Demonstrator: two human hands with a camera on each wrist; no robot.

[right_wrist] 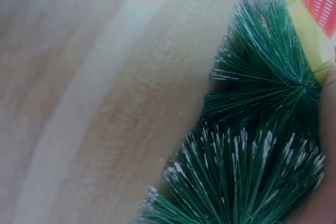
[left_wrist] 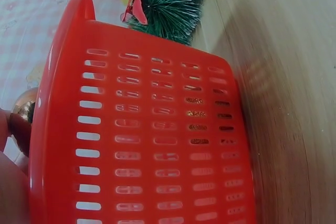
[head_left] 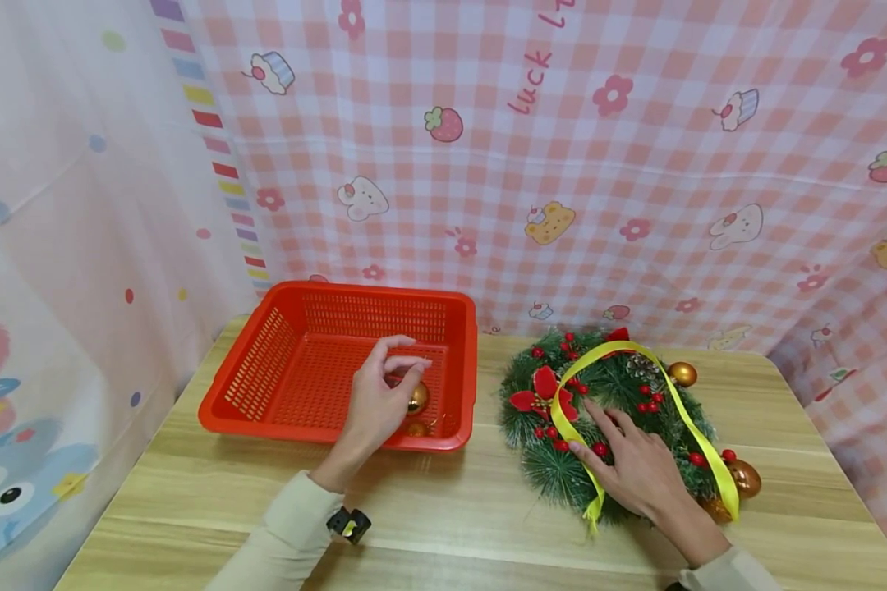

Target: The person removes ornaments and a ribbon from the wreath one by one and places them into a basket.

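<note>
Your left hand had fingers clamped on gold ball, right hand fingers apart on wreath; a loosened pinch risked dropping it

The basket is red, wreath green (ribbon yellow), cloth pink-checked.

The head view is bright, with soft shadows on the worktop; the right-wrist view is hazy, worktop blurred, wreath sharper.

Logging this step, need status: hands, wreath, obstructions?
Left hand holding gold bauble over red basket; right hand on wreath. Yellow ribbon lies across wreath, possibly in way.
</note>
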